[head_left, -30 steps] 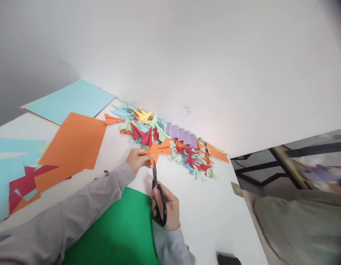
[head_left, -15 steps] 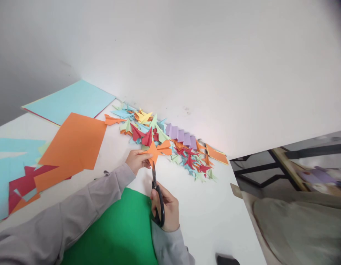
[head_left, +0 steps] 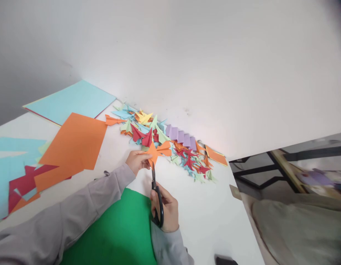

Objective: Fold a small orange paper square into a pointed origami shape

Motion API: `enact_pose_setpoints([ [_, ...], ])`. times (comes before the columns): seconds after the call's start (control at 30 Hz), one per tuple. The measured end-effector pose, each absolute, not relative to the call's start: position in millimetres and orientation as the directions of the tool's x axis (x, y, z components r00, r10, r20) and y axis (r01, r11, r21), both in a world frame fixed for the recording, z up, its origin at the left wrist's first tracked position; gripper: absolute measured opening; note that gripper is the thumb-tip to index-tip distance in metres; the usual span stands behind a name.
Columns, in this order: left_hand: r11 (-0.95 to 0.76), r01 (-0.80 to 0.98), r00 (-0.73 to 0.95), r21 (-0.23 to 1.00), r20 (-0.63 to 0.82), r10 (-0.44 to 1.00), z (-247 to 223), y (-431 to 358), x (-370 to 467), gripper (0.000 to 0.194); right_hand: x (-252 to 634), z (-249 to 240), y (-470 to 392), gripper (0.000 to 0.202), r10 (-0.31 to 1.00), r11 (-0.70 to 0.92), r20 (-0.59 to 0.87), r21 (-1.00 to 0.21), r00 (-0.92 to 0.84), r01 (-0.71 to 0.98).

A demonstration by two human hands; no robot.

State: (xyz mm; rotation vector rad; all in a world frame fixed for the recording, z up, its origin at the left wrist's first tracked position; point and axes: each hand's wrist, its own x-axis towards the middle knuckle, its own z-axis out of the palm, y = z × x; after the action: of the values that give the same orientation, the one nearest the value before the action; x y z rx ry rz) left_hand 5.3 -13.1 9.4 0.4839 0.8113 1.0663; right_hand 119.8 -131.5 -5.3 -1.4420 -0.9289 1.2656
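1. The fingers of the left hand are narrow, pinching an orange paper piece between thumb and fingertips by its left side.
2. The fingers of the right hand are curled around the handles of black scissors, nearer the body than the left fingers. The blades point away from the body and reach the near, lower point of the orange paper piece; how far they stand apart is too small to tell.
3. Just right of the left fingertips, beside the held piece, is a folded orange paper plane.
4. Beyond the left fingers, a heap of small folded paper planes in blue, yellow, green, red and orange lies along the wall. More small planes lie to the right of the fingers, with a pleated purple paper behind them and an orange card farther right.
5. Left of the left fingers lie a large orange sheet, a light blue sheet farther off, and red scraps among other colored paper.
6. Nearer the body than the left fingers, a green mat covers part of the white table. A dark object sits at the bottom edge of the view, right of the right fingers.
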Motion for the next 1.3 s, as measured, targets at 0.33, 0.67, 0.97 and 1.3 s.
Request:
enact_pose_setpoints([
  [0.33, 0.438, -0.604, 0.276, 0.666, -0.342, 0.898, 5.6, -12.6, 4.8, 0.017, 122.5, -10.4, -131.9, 0.047, 0.960, -0.224, -0.225, -0.974, 0.165, -0.024],
  [0.67, 0.436, -0.589, 0.270, 0.680, -0.343, 0.900, 7.6, -12.6, 5.2, 0.017, 122.4, -7.1, -131.2, 0.046, 0.958, -0.230, -0.232, -0.973, 0.168, -0.032],
  [0.97, 0.425, -0.584, 0.265, 0.692, -0.332, 0.905, 5.7, -12.3, 5.2, 0.017, 121.5, -8.4, -131.1, 0.049, 0.951, -0.241, -0.242, -0.970, 0.192, -0.026],
  [1.3, 0.436, -0.578, 0.279, 0.690, -0.334, 0.900, 7.1, -12.8, 4.3, 0.019, 123.5, -12.5, -131.2, 0.048, 0.964, -0.192, -0.192, -0.981, 0.186, -0.017],
])
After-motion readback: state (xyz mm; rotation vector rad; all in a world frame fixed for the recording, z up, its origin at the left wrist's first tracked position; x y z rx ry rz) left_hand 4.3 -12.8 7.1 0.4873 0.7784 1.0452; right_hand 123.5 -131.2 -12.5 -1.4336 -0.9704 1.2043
